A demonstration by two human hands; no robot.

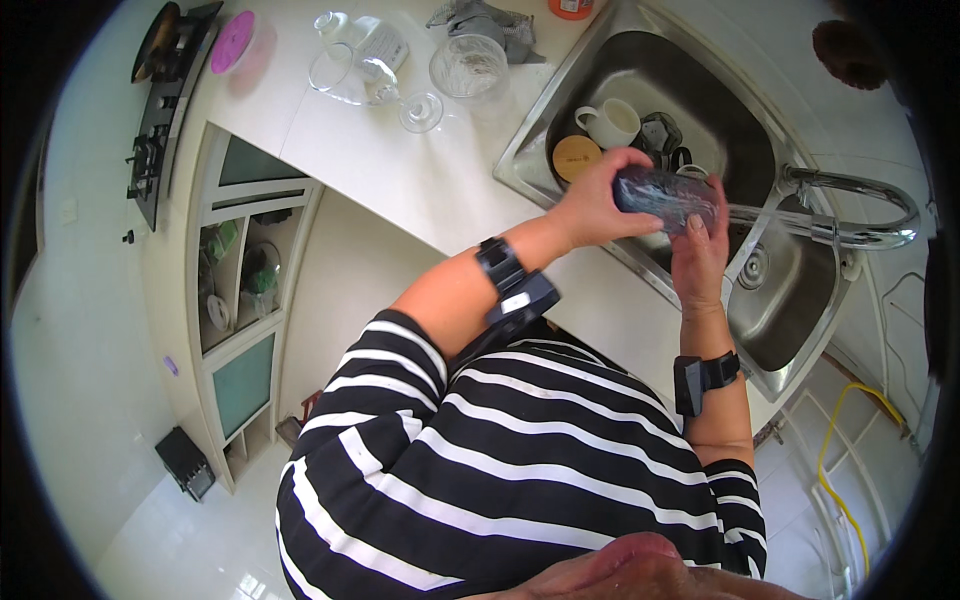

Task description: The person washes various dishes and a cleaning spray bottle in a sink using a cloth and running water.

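Both hands hold a dark, translucent tumbler (664,196) on its side over the double stainless steel sink (739,97). My left hand (596,199) grips the end on the left. My right hand (701,240) holds the other end, its thumb along the side. Water runs from the curved chrome faucet (885,232) toward the tumbler's right end. Behind the hands, in the larger basin, lie a white mug (611,124), a round wooden lid (576,157) and a clear glass vessel (660,133). Other items there are partly hidden by the tumbler.
On the counter left of the sink are a clear plastic tub (469,67), a wine glass (379,88) on its side, a white bottle (382,45) and a grey cloth (487,26). A pink-lidded container (234,43) stands near the gas hob (159,142). The smaller basin (787,300) has a drain.
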